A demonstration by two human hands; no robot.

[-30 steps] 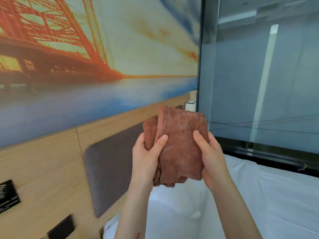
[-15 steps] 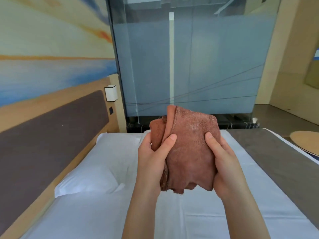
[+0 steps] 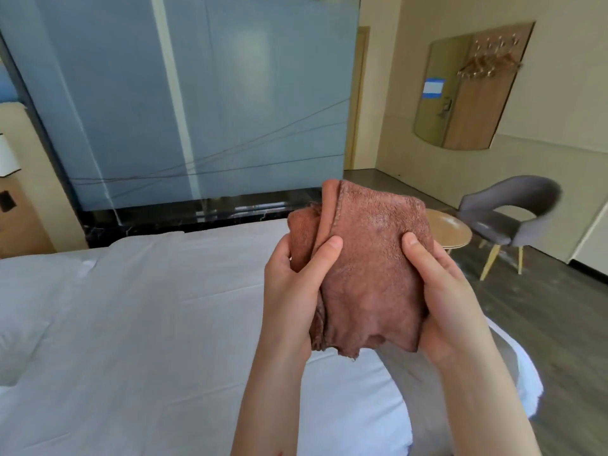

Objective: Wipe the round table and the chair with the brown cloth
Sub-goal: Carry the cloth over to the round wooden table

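Gripped from both sides: left hand (image 3: 289,291) clamped on the folded left edge of the brown cloth (image 3: 368,274), thumb pressed across the front; right hand (image 3: 447,301) closed on the right edge, thumb likewise on the front face, remaining fingers hidden behind. Held up in the air at chest level, above the near corner of the bed (image 3: 148,307), touching nothing but the two hands.

Bunched and folded into a thick wad, roughly as tall as wide, so only a weak long axis: slightly upright, running from the ragged lower hem up to the rolled top edge. Broad face turned toward the camera, the fold ridge leaning a little to the left at the top. Not yet pointed at any surface to be wiped.

Beyond the cloth, to the right of the bed and well apart from it: round table (image 3: 449,230), partly hidden behind the cloth and right hand, with the grey chair (image 3: 513,218) just beside it on the far side. No wiping begun, judging by that gap.

Likely risks: loose lower hem slipping free and unfolding if either hand lets go while walking over; wad dragging across the bed sheet when lowered too early; a light table sliding under a hard one-handed wipe.
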